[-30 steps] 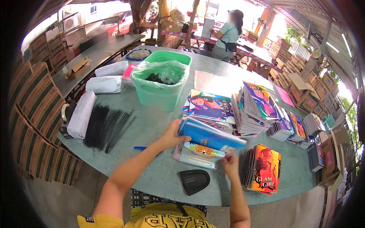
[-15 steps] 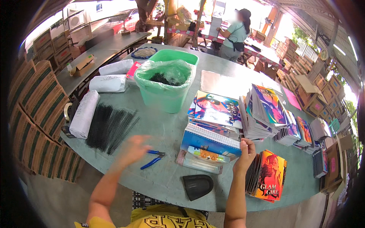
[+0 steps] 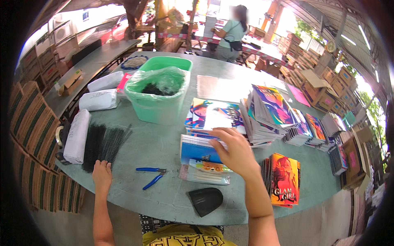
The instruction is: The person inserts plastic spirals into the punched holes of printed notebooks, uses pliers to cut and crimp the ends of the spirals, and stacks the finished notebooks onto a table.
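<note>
- Head view: I count one pair of blue-handled pliers (image 3: 152, 181), one black dome-shaped piece (image 3: 207, 201) and three white wrapped bundles (image 3: 77, 137); the black spiral coils (image 3: 104, 141) lie too tightly packed for me to number.
- My left hand (image 3: 102, 174) is at the coils' near ends, fingers curled; I cannot tell whether they pinch any.
- My right hand (image 3: 236, 151) is wide, thumb and fingers apart at the upper edge of one blue notebook (image 3: 197, 151); I cannot tell how firmly they touch it.
- That notebook lies in front of me, glossy blue, its white page edges fanned along the top; a cartoon-animal pack (image 3: 211, 167) shows at its near side.
- The grey table (image 3: 152, 139) curves round before me. Its bare stretch runs from coils to notebook, while the orange-red notebooks (image 3: 286, 180) bound my right forearm's outer side.
</note>
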A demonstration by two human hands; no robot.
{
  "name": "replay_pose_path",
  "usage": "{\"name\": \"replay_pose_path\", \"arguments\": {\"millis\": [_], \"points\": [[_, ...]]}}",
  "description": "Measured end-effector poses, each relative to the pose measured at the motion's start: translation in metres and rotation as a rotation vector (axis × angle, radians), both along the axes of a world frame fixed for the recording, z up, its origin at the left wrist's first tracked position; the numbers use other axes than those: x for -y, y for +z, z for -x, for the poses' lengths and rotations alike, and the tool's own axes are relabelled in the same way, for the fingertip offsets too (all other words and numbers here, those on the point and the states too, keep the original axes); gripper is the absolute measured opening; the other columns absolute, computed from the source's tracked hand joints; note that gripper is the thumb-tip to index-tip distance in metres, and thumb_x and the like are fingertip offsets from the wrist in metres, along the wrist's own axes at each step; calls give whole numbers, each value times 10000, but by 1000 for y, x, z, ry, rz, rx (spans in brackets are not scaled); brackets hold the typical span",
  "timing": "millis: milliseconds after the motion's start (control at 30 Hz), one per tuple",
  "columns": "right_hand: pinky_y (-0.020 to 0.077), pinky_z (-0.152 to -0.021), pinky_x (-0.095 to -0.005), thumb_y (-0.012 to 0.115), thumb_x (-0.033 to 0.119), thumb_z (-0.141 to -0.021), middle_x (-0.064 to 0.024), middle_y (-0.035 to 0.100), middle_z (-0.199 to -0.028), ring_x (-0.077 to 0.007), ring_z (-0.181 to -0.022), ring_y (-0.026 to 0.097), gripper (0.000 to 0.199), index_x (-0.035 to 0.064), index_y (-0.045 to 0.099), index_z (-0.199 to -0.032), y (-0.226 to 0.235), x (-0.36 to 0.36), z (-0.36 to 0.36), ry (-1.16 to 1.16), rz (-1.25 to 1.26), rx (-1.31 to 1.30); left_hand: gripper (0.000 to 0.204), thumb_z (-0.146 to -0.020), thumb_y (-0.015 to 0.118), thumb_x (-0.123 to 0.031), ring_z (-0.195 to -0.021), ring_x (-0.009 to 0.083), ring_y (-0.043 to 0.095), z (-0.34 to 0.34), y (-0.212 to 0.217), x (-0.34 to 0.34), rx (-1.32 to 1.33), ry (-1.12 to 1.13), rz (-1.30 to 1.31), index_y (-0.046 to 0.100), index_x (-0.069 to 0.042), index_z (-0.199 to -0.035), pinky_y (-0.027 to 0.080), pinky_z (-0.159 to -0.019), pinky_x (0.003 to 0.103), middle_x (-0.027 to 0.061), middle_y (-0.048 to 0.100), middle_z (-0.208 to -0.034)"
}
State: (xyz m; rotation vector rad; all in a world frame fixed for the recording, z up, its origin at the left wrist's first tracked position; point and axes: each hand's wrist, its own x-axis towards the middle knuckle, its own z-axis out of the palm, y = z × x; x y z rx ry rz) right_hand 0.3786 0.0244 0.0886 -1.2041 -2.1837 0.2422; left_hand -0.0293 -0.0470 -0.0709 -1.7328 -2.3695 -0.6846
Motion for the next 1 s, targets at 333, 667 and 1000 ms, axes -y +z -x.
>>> {"name": "replay_pose_path", "arguments": {"millis": [333,667,1000], "points": [[500,-768,-432,624,111,-734,-147,645,-928,-330,-888,623,174,57,627,-899,-58,-127,-30,22,105,636,167,-892,533,-134,-579,220,550,-8,18,-14,315,-70,-156,572,22,-847,430,-547,363,116,539,-680],[468,-671,-369,606,85,-805,-198,621,-753,-248,-716,621,178,-23,615,-946,-9,-147,-81,-127,110,5,184,-910,573,-178,-580,41,487,-3,57,-18,1285,-147,-641,584,-5,-972,381,-448,180,-4,543,-725],[488,-720,-349,580,313,-885,-176,665,-860,-251,-771,641,338,19,650,-1037,-10,-106,-43,-58,445,367,267,-965,474,-283,-576,86,486,-60,118,-26,1033,-325,-1128,512,-22,-1013,403,-496,206,15,535,-723]]}}
